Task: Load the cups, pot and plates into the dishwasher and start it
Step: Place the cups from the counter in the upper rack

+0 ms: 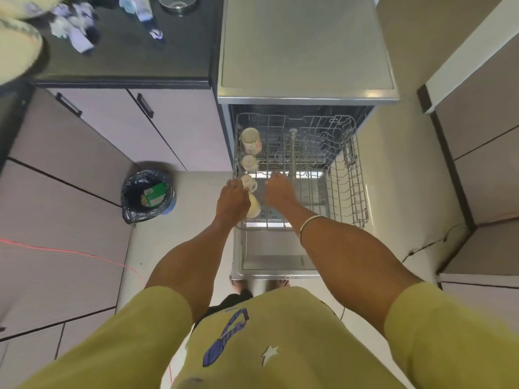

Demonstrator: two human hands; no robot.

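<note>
The dishwasher [309,91] stands open with its upper wire rack [351,175] pulled out over the lowered door [269,262]. Several cream cups stand in a row along the rack's left side, the farthest one [250,140] the largest. My left hand [233,197] grips the nearest cup [254,207] from the left. My right hand [279,189] lies on the rack just right of the third cup [249,183], its fingers dipping between the wires with the tips hidden. Two cream plates [16,49] sit at the far left on the dark counter [126,60].
Crumpled wrappers [75,26] and a glass lid [177,2] lie on the counter. A black-lined bin [147,195] stands on the floor left of the dishwasher. Cabinets [483,164] close in on the right, and a red cord [84,252] crosses the floor.
</note>
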